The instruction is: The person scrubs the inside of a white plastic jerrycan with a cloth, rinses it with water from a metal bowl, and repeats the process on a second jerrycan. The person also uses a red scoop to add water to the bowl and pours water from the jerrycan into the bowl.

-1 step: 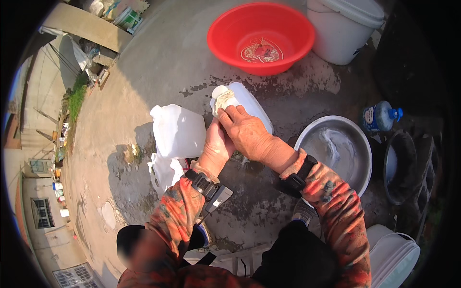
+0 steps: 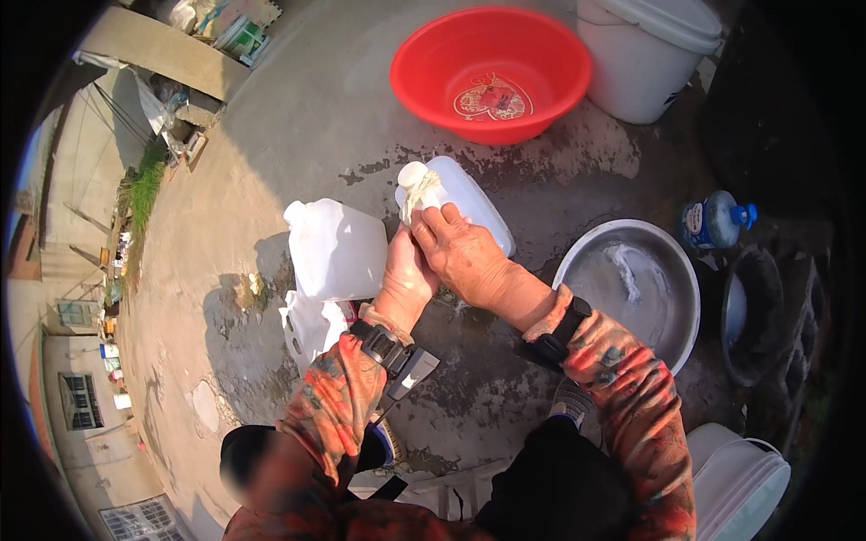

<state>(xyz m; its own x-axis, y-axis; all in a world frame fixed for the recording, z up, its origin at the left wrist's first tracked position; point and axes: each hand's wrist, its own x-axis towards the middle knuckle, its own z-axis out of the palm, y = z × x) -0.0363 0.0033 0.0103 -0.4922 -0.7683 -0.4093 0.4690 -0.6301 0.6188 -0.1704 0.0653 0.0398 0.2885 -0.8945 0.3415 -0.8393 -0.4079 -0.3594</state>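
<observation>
A white plastic jug (image 2: 474, 203) lies tilted on wet concrete, its neck pointing up-left. A pale cloth (image 2: 417, 187) is wrapped over its mouth. My left hand (image 2: 404, 275) grips the jug from below, near the neck. My right hand (image 2: 467, 257) lies over the jug's side, its fingers pinching the cloth against the neck. Both wrists wear dark bands over orange patterned sleeves. A second white jug (image 2: 334, 248) stands just left of my hands, with a smaller white jug (image 2: 308, 326) in front of it.
A red basin (image 2: 492, 68) sits beyond the jug and a white bucket (image 2: 649, 54) to its right. A metal basin (image 2: 631, 288) with soapy water is at my right, with a blue bottle (image 2: 717, 219), a dark pot (image 2: 753, 311) and another white bucket (image 2: 735, 478) nearby.
</observation>
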